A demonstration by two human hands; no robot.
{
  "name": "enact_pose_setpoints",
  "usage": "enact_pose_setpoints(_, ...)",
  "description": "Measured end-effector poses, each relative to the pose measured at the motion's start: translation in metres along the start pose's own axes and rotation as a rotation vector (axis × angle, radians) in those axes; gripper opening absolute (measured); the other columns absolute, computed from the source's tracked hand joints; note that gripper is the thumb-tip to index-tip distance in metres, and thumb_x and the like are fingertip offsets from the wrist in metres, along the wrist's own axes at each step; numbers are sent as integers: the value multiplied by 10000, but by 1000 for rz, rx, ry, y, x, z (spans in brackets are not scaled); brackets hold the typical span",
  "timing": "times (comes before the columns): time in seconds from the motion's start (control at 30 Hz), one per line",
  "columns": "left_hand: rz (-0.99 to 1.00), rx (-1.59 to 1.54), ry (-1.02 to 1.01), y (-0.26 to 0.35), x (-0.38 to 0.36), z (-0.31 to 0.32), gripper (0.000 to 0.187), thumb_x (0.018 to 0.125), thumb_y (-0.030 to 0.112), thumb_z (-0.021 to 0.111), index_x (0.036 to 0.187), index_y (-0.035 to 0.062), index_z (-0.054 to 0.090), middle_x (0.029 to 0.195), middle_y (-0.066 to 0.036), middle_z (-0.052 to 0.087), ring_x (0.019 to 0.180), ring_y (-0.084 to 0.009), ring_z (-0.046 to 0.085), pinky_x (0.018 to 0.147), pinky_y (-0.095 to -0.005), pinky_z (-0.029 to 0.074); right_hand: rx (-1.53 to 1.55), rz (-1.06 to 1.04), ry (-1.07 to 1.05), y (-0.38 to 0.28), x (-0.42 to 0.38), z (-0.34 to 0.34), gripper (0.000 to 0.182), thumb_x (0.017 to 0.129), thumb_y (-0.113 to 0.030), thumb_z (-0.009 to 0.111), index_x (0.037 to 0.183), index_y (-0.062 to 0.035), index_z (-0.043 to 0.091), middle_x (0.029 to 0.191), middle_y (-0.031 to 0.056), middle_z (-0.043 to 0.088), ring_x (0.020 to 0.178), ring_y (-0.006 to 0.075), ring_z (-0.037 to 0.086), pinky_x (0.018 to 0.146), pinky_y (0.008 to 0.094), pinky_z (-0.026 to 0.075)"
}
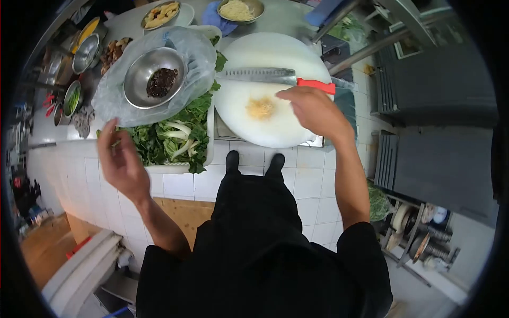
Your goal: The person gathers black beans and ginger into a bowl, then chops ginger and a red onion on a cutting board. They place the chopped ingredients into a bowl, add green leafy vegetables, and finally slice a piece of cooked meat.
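My left hand (124,168) is open and holds nothing that I can see. Its fingertips are near the lower left edge of a clear plastic bag (114,100). On the bag rests a steel bowl (135,79) with dark brown sauce or paste (162,82). Leafy greens (183,135) with pale stems fill a white crate (210,143) beneath. My right hand (317,112) hovers over the round white cutting board (275,55), fingers stretched to the left, with nothing visible in them. By its fingertips are a small heap of pale yellow minced food (260,108) and a cleaver-like knife (260,75) with a red handle (316,86).
Bowls of pale shreds (237,10) and yellowish pieces (161,15) stand at the back near a blue cloth (216,18). Several metal bowls (87,53) and a grey rag (82,123) are at the left. Metal rails (366,50) and dark cabinets (440,159) stand at the right.
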State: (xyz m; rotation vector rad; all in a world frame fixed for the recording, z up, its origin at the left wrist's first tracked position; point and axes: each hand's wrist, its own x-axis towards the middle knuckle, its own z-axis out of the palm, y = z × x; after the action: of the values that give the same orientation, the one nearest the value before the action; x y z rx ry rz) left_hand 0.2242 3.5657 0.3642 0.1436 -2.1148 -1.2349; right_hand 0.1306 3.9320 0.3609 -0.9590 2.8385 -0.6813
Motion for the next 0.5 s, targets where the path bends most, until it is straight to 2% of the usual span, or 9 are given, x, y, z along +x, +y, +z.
enact_pose_setpoints(0.07,137,80,-137,22,-15,29,319,819,-126,524,1089,2,638,1056,-128,641,889,-206,611,771,-301,480,41,15,5,8,-2,-6,358,770,54,580,1111,-42,631,1063,131,656,950,311,630,815,397,506)
enact_pose_setpoints(0.13,164,113,-384,45,-28,58,349,756,-123,550,1050,30,662,1010,-156,655,883,-301,623,801,-330,488,295,45,355,22,-4,20,335,762,89,540,1055,-31,650,1084,147,656,903,331,642,815,385,509)
enact_pose_setpoints(0.17,180,150,-428,46,-37,75,303,805,-107,551,1057,23,658,1004,-140,653,896,-245,629,802,-304,477,300,-110,290,34,1,46,241,761,14,610,991,-40,657,1061,112,662,859,338,638,760,412,521)
enact_pose_setpoints(0.2,22,110,-492,52,-45,91,314,790,-93,580,1062,40,661,999,-129,658,904,-252,623,801,-309,475,79,-179,108,41,-11,54,192,789,37,620,967,-22,659,1050,134,653,800,279,638,711,325,521)
enact_pose_setpoints(0.27,132,179,-560,43,-53,120,290,786,-54,606,1059,28,661,1023,-124,656,976,-300,593,859,-365,469,409,-69,215,51,-16,45,224,793,-46,656,1016,-68,650,1109,122,643,897,356,635,776,407,523)
enact_pose_setpoints(0.3,111,198,-627,39,-55,133,328,787,-18,638,1111,30,638,1101,-132,633,1040,-319,567,911,-393,445,431,-105,209,50,-16,39,224,793,-46,656,1016,-68,650,1109,122,643,897,356,635,776,407,523)
enact_pose_setpoints(0.4,234,205,-676,28,-60,175,414,780,79,696,1177,24,595,1183,-157,587,1111,-320,534,948,-391,423,598,170,216,48,-29,34,284,785,-30,640,1066,-73,655,1176,138,622,945,364,630,830,416,519)
enact_pose_setpoints(0.47,309,360,-643,8,-81,201,465,768,133,717,1196,17,578,1175,-164,571,1103,-327,528,946,-405,419,289,-220,177,80,-22,61,259,772,1,618,1022,-47,661,1125,135,634,945,353,629,835,417,515)
enact_pose_setpoints(0.5,386,499,-591,4,-80,214,523,757,187,739,1215,9,561,1167,-172,555,1095,-333,522,945,-419,414,336,-178,305,97,-20,62,303,750,25,594,1039,-41,655,1129,130,627,980,338,618,862,403,505)
